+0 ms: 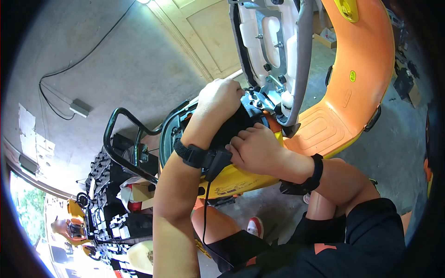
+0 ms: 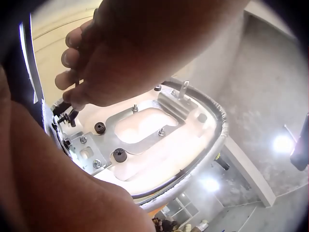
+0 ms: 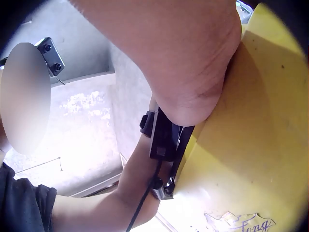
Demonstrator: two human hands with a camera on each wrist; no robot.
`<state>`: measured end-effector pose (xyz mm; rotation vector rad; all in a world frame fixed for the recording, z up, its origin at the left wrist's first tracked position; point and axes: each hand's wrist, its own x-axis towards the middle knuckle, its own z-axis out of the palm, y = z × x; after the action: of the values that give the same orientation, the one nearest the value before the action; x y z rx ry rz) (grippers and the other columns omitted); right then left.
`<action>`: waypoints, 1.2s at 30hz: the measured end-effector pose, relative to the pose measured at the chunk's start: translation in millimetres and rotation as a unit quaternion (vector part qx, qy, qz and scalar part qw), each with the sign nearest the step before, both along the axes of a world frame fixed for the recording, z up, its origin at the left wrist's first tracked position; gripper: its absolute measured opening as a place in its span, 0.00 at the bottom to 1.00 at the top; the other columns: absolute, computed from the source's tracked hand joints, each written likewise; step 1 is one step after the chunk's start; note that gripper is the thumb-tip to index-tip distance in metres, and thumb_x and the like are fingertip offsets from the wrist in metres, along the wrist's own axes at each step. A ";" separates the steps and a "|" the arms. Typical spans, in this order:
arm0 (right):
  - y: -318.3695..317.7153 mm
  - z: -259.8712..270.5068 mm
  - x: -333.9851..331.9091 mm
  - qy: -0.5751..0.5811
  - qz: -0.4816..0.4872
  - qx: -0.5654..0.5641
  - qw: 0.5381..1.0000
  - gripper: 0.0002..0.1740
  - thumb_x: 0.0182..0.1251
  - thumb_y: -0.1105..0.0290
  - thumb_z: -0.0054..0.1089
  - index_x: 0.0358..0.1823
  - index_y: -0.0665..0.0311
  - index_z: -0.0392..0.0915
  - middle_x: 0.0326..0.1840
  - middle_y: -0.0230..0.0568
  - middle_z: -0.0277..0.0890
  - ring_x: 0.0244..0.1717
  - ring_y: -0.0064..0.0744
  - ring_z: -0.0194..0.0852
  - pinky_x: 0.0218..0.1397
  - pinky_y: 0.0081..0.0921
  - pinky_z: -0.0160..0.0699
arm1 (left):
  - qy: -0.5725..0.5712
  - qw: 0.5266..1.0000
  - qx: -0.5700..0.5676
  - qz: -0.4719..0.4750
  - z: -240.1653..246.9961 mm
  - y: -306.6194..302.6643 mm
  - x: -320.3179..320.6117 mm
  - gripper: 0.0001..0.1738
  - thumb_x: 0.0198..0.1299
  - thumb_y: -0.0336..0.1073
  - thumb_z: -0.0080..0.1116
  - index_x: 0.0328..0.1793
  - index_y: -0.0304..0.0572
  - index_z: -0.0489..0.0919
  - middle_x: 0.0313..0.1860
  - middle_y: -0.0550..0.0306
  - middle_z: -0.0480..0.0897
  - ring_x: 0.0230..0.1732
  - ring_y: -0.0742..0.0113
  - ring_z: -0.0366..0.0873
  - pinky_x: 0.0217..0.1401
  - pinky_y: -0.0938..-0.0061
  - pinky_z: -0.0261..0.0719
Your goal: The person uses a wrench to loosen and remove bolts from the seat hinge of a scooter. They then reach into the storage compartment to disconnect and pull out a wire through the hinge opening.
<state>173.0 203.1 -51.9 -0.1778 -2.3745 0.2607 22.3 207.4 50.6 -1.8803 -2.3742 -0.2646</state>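
Person crouches at a scooter (image 1: 357, 88) with the seat (image 1: 271, 41) tipped up, underside showing. Left hand (image 1: 220, 99) is clenched at the seat hinge (image 1: 260, 99); in the left wrist view its fingertips pinch a small black part (image 2: 71, 116) right at the hinge edge, just beside the metal bracket plate (image 2: 145, 126) and its rubber bumpers (image 2: 100, 127). Right hand (image 1: 254, 147) lies with bent fingers on a black object (image 1: 234, 127) in the under-seat well, heel of the palm against the yellow body panel (image 3: 260, 145); cannot tell whether it really grips or only steadies. Judgement: a firm fingertip pinch kept square to the hinge works best, with the right hand bracing so the scooter does not rock. In the way: the raised seat hangs close over both hands, the left forearm crosses in front of the right hand, and the wrist camera cable (image 1: 204, 208) dangles by the panel. Around: black rear grab rail (image 1: 121, 139) to the left, rows of black batteries (image 1: 116, 217) beyond it, concrete floor (image 1: 398, 153).
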 end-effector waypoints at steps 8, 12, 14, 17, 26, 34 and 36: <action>0.4 1.4 1.3 -0.007 0.001 -0.001 1.000 0.13 0.68 0.62 0.59 0.30 0.61 0.84 0.26 0.41 0.80 0.31 0.43 0.83 0.42 0.40 0.72 | -0.016 1.000 -0.025 -0.002 -8.7 3.9 -6.0 0.17 0.66 0.45 0.61 0.48 0.41 0.91 0.44 0.38 0.88 0.48 0.37 0.85 0.56 0.52 0.83; 0.3 1.4 0.6 -0.021 0.004 -0.009 1.000 0.18 0.73 0.57 0.55 0.29 0.60 0.84 0.28 0.43 0.84 0.32 0.46 0.85 0.44 0.44 0.75 | -0.038 0.999 -0.032 -0.008 -9.7 4.9 -10.2 0.17 0.66 0.45 0.61 0.47 0.41 0.91 0.43 0.36 0.87 0.47 0.36 0.85 0.56 0.52 0.83; 0.0 1.3 0.2 -0.022 0.003 -0.011 1.000 0.18 0.73 0.57 0.54 0.29 0.60 0.84 0.28 0.43 0.84 0.32 0.46 0.85 0.44 0.44 0.75 | -0.037 0.999 -0.030 -0.009 -8.6 4.2 -8.7 0.17 0.66 0.45 0.61 0.46 0.41 0.91 0.42 0.36 0.87 0.46 0.36 0.85 0.56 0.52 0.83; 0.1 0.7 0.2 -0.022 0.003 -0.008 1.000 0.18 0.73 0.57 0.54 0.29 0.60 0.84 0.28 0.43 0.84 0.32 0.46 0.85 0.44 0.43 0.75 | -0.027 0.999 -0.030 -0.006 -8.3 3.2 -5.5 0.17 0.66 0.46 0.61 0.45 0.41 0.90 0.41 0.36 0.87 0.45 0.35 0.85 0.55 0.51 0.83; -0.1 -1.6 -0.9 -0.005 0.004 -0.002 1.000 0.18 0.72 0.58 0.56 0.28 0.59 0.84 0.26 0.42 0.83 0.30 0.46 0.84 0.42 0.43 0.74 | -0.004 0.999 -0.049 0.012 -8.3 4.1 -0.3 0.17 0.65 0.47 0.63 0.44 0.41 0.90 0.39 0.36 0.86 0.43 0.35 0.84 0.54 0.51 0.83; -1.0 -0.1 -0.3 0.019 0.004 -0.003 1.000 0.11 0.66 0.63 0.60 0.29 0.61 0.84 0.25 0.41 0.81 0.30 0.44 0.82 0.40 0.40 0.72 | -0.058 0.998 -0.008 0.004 -25.9 10.5 -24.4 0.13 0.65 0.41 0.63 0.47 0.43 0.91 0.42 0.39 0.88 0.48 0.38 0.85 0.56 0.54 0.83; 0.5 0.1 -0.7 0.019 0.016 -0.015 1.000 0.12 0.67 0.63 0.60 0.28 0.61 0.82 0.26 0.41 0.81 0.30 0.45 0.82 0.41 0.41 0.73 | -0.086 0.996 -0.006 0.014 -35.0 16.6 -33.5 0.12 0.65 0.39 0.62 0.49 0.44 0.90 0.44 0.40 0.88 0.50 0.40 0.86 0.56 0.54 0.83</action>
<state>172.3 203.6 -51.8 -0.1471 -2.3381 0.3115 -11.2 224.0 15.6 -1.8981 -2.5144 -0.4278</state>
